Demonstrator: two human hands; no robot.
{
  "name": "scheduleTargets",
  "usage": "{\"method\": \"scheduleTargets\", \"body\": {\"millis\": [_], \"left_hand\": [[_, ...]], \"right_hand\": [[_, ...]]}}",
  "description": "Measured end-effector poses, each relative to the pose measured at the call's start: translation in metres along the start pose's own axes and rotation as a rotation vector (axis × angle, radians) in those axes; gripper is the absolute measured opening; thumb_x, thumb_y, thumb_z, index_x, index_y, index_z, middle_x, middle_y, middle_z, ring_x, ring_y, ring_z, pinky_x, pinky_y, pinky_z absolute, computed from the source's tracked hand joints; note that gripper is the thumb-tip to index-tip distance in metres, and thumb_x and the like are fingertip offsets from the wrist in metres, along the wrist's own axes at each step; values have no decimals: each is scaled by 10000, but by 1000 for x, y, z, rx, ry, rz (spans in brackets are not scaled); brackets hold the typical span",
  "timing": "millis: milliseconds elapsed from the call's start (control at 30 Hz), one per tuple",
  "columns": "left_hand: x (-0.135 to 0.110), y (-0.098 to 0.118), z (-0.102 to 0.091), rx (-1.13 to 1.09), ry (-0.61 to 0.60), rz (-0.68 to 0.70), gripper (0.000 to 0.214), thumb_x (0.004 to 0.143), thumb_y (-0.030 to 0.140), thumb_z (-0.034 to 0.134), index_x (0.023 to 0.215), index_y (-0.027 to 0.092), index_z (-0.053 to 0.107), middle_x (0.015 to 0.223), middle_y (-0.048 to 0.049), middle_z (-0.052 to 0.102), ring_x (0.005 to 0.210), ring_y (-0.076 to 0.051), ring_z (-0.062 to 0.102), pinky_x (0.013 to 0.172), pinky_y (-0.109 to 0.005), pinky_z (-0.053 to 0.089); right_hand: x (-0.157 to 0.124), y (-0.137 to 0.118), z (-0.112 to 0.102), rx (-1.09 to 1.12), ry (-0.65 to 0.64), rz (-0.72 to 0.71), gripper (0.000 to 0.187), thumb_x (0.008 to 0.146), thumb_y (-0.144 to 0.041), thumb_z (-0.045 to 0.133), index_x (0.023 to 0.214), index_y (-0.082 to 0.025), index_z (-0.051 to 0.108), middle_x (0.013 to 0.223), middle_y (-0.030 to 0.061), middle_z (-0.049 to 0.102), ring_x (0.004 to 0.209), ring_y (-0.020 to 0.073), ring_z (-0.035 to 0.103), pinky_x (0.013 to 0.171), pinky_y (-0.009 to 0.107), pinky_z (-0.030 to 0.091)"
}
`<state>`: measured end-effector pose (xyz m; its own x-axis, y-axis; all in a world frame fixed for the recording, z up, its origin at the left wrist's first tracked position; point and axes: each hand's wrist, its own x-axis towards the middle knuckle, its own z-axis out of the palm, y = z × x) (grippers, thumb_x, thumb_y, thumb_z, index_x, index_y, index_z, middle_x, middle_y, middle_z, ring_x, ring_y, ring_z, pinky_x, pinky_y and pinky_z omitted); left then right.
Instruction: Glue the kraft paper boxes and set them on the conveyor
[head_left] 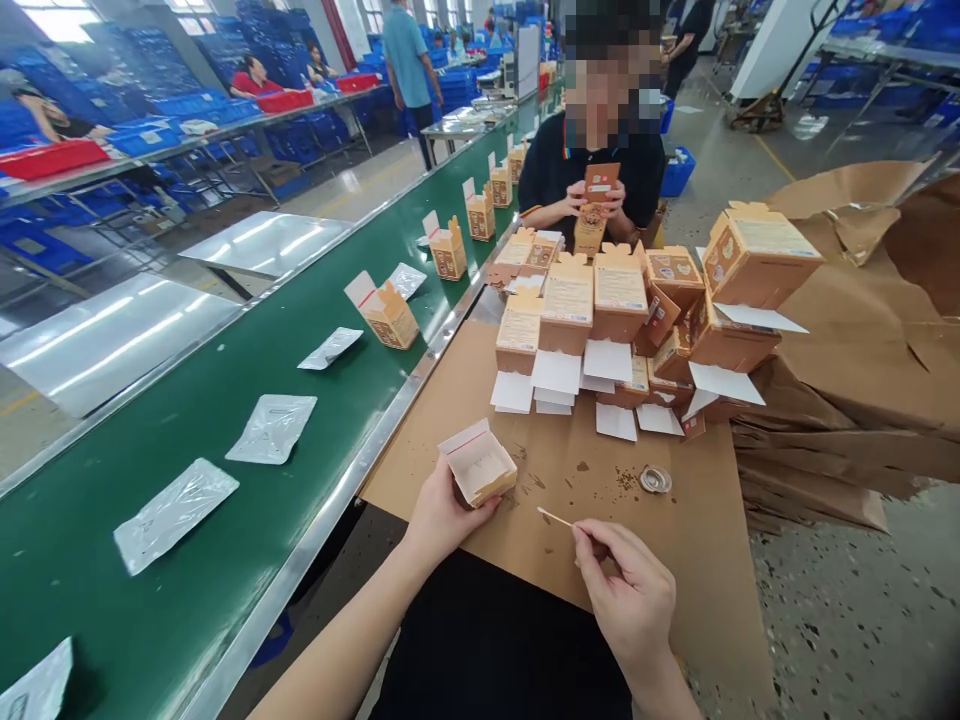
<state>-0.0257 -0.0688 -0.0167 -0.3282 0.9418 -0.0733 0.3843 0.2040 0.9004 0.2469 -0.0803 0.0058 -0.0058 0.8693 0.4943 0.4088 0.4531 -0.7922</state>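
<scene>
My left hand (442,515) grips a small cardboard box (491,478) from its left side and below. The box is tilted toward me, its flap up and its pale inside showing. In my right hand (628,580) a cotton swab (555,517) is pinched between thumb and fingers, its white tip pointing left toward the box, apart from it. Beyond my right hand, a small round metal lid or dish (655,480) lies on the brown cardboard sheet (705,560), with dark crumbs and smudges beside it.
Many printed boxes (566,300) are stacked at the table's far side, white flaps hanging. Along the left runs a green conveyor belt (277,510) carrying silver pouches (176,515) and open boxes (388,315). Opposite me a person (544,170) holds a box. Crumpled brown paper (847,370) lies right.
</scene>
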Motion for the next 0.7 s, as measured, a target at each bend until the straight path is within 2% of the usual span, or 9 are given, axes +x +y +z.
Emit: {"method": "scheduleTargets", "body": {"millis": [67,200,267,333,400,467,567,633,700], "left_hand": [[7,-4,-28,52,157,-11,691,684,429,1015,1295,300,720,1251,-116,885,1193,-456,861,1035,-588,704],[18,-23,-104,131,566,-114,825,635,500,1050,1326,270,663,1376,-129,855,1342,-460,815,1127,-589,684],[21,-35,-135,120,666,-184,883,610,493,1050,1356,260,638,1461,-152,831,1398,-458,794,1181,-600,668],[26,-44,-155,106,692,-260,903,574,460,1047,1348,251,631,1490,-174,817,1410,-468,788,1208,-621,656],[32,-52,-165,112,705,-327,899,534,443,1060,1299,247,630,1449,-186,821,1387,-485,792,1211,-651,655],[38,-57,-170,108,723,-326,935,510,445,1087,1295,249,618,1432,-184,809,1391,-489,785,1228,-671,643],[39,-65,-171,67,783,-202,1048,530,470,1110,1409,256,581,1454,-153,762,1479,-470,731,1314,-673,582],[31,-70,-168,79,908,-87,1093,543,504,1106,1458,266,558,1451,-133,716,1497,-461,698,1341,-679,552],[22,-69,-158,105,1073,75,1020,546,531,1081,1392,263,578,1373,-109,677,1332,-423,743,1251,-680,608]], "right_hand": [[0,0,-3,11,15,-21,201,1127,-238,779,940,-254,852,762,15,795,555,155,698,549,255,605],[-9,10,-15,-21,64,-28,175,1104,-289,837,936,-253,868,776,25,806,545,160,705,563,267,624],[-12,15,-20,-38,85,-5,186,1101,-327,855,934,-249,880,787,34,814,546,165,709,564,275,631],[-12,18,-23,-54,109,17,204,1093,-364,876,928,-244,888,792,42,819,550,171,715,563,281,634],[-9,18,-24,-59,129,18,221,1085,-390,893,924,-239,895,781,39,816,538,167,714,559,280,632],[-3,17,-26,-49,141,11,229,1079,-405,901,922,-239,900,766,31,811,524,161,709,549,275,621],[1,18,-35,-59,182,39,291,1076,-469,901,890,-246,889,755,29,805,522,163,701,549,288,604],[-1,20,-49,-135,225,110,346,1076,-539,890,886,-249,892,771,42,815,558,182,722,599,312,619],[-6,25,-63,-234,257,205,372,1069,-588,885,916,-249,908,803,61,833,616,212,760,665,337,643]]}}
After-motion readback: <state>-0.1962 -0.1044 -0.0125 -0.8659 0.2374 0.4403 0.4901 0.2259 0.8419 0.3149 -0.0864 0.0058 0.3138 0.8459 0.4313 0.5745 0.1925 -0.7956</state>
